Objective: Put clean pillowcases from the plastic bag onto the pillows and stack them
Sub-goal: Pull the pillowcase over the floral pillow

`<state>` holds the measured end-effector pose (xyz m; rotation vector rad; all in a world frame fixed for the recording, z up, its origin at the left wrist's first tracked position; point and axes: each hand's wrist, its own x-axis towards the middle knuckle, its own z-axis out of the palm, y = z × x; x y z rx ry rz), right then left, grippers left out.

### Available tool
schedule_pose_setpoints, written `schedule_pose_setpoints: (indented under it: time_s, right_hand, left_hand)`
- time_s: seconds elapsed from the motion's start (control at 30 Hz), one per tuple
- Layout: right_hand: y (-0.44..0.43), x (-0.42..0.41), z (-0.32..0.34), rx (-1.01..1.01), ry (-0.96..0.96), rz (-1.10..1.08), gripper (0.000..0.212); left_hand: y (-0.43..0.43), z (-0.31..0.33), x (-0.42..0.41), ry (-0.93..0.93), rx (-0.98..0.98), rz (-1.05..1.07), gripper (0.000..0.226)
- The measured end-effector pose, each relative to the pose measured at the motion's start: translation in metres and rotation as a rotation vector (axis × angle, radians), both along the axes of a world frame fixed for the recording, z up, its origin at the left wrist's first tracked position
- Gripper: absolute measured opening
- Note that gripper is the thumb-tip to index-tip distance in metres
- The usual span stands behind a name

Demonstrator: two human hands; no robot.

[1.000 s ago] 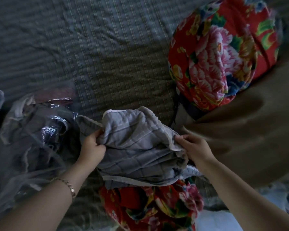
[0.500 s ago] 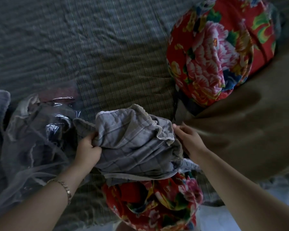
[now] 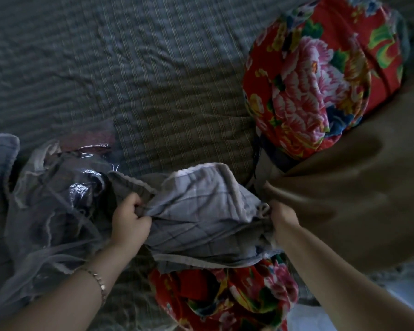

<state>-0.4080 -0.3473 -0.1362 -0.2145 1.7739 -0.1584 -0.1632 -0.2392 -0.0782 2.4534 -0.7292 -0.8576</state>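
Early stage. Clamps left hand (image 3: 129, 220) and right hand (image 3: 282, 217) on opposite edges of grey pillowcase (image 3: 201, 211), bunched over near floral pillow (image 3: 225, 299), beside plastic bag (image 3: 50, 206). Covers no pillow yet; far floral pillow (image 3: 320, 75) untouched, nothing stacked.

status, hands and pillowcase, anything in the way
Left hand and right hand each grip grey pillowcase edge. Pillowcase bunched over end of near floral pillow. Plastic bag alongside left, nothing blocking.

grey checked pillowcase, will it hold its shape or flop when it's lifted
Probably floppy: the grey checked pillowcase bunches and creases between the left hand and right hand gripping its edges. Likely light, since those edge grips alone seem to hold it up. Its matte woven surface probably won't slip.
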Motion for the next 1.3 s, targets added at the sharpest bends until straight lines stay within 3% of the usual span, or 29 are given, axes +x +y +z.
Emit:
schedule_pose_setpoints:
  time_s: [0.1,0.17,0.27,0.33,0.4,0.5,0.57,0.63,0.73,0.8,0.83,0.9,0.97,1.03,1.1,1.2,1.3]
  right_hand:
    - [0.038,-0.023,0.011,0.160,-0.014,-0.095,0.033]
    - [0.046,-0.026,0.019,0.172,0.031,-0.081,0.035]
    - [0.032,-0.031,0.010,-0.151,0.272,0.475,0.033]
    - [0.027,-0.035,-0.001,-0.125,0.232,0.716,0.053]
    - [0.037,-0.041,-0.009,0.078,0.178,0.853,0.080]
    - [0.058,-0.047,-0.013,0.189,-0.049,0.687,0.100]
    - [0.067,-0.048,-0.011,0.121,-0.062,0.758,0.086]
    - [0.067,-0.044,-0.007,0.029,-0.060,0.782,0.055]
    - [0.074,-0.028,0.024,-0.063,-0.131,0.566,0.023]
    - [0.074,-0.016,0.061,-0.108,-0.192,0.400,0.014]
    - [0.071,-0.012,0.077,-0.127,-0.224,0.349,0.012]
    - [0.059,-0.002,0.112,-0.152,-0.298,0.275,0.011]
    - [0.049,0.004,0.134,-0.128,-0.338,0.192,0.013]
    - [0.044,0.010,0.151,-0.082,-0.343,0.143,0.017]
    - [0.043,0.007,0.155,-0.040,-0.290,0.117,0.025]
    - [0.047,-0.005,0.153,-0.041,-0.131,0.151,0.041]
    - [0.065,-0.029,0.148,-0.110,0.083,0.637,0.040]
  left_hand:
    - [-0.023,-0.003,-0.007,-0.007,0.040,-0.095,0.035]
    - [-0.048,-0.001,-0.019,0.027,0.034,-0.071,0.033]
    - [-0.066,-0.010,-0.029,0.049,0.027,-0.011,0.017]
    - [-0.059,-0.018,-0.037,0.064,0.091,-0.175,0.042]
    - [-0.038,-0.022,-0.055,0.104,0.240,-0.335,0.067]
    - [-0.001,-0.023,-0.082,0.099,0.558,-0.520,0.081]
    - [0.015,-0.017,-0.087,0.124,0.642,-0.527,0.086]
    - [0.015,-0.010,-0.087,0.262,0.684,-0.420,0.102]
    - [-0.002,0.009,-0.092,0.529,0.831,-0.299,0.130]
    - [-0.013,0.029,-0.093,0.588,0.790,-0.222,0.139]
    - [-0.016,0.037,-0.092,0.553,0.723,-0.215,0.135]
    - [-0.011,0.058,-0.087,0.356,0.530,-0.267,0.107]
    - [0.003,0.075,-0.077,0.126,0.262,-0.370,0.061]
    - [0.015,0.091,-0.067,0.071,0.108,-0.470,0.018]
    - [0.024,0.111,-0.067,0.188,0.087,-0.555,0.006]
    - [0.035,0.135,-0.090,0.508,0.070,-0.848,0.018]
    - [0.058,0.122,-0.107,0.703,0.126,-0.869,0.023]
